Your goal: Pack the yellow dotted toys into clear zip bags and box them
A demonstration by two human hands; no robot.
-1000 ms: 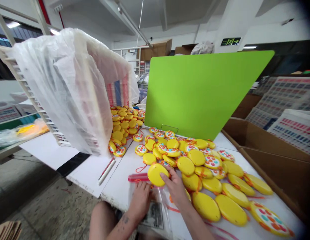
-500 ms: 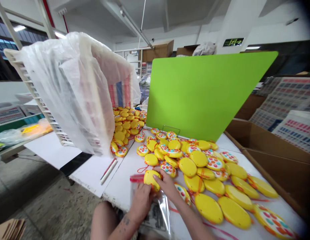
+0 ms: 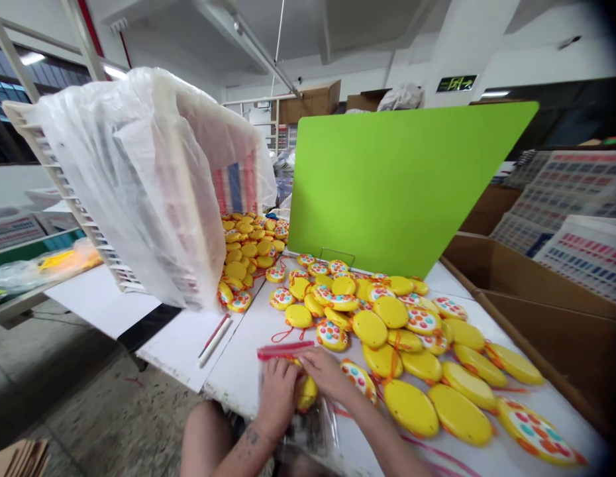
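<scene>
At the table's front edge, a clear zip bag (image 3: 312, 434) with a pink zip strip (image 3: 284, 350) hangs partly over the edge. A yellow oval toy (image 3: 307, 395) sits at its mouth, below the strip, mostly covered by my fingers. My left hand (image 3: 278, 396) is closed on the bag's left side, against the toy. From the right, my right hand (image 3: 324, 371) has its fingers curled over the toy's top, just under the strip. Beside it lies a pile of similar toys (image 3: 370, 329), some showing coloured dots and orange cords.
A white crate draped in plastic (image 3: 154, 179) lies on its side at left, more toys (image 3: 248, 248) spilling from it. A green board (image 3: 387, 185) stands behind the pile. A white pen (image 3: 215, 342) lies on the table. Cardboard boxes (image 3: 546, 338) stand at right.
The toy has moved down from above the zip strip into the bag's mouth. My right hand has followed it down, and the strip now shows stretched wider above my fingers.
</scene>
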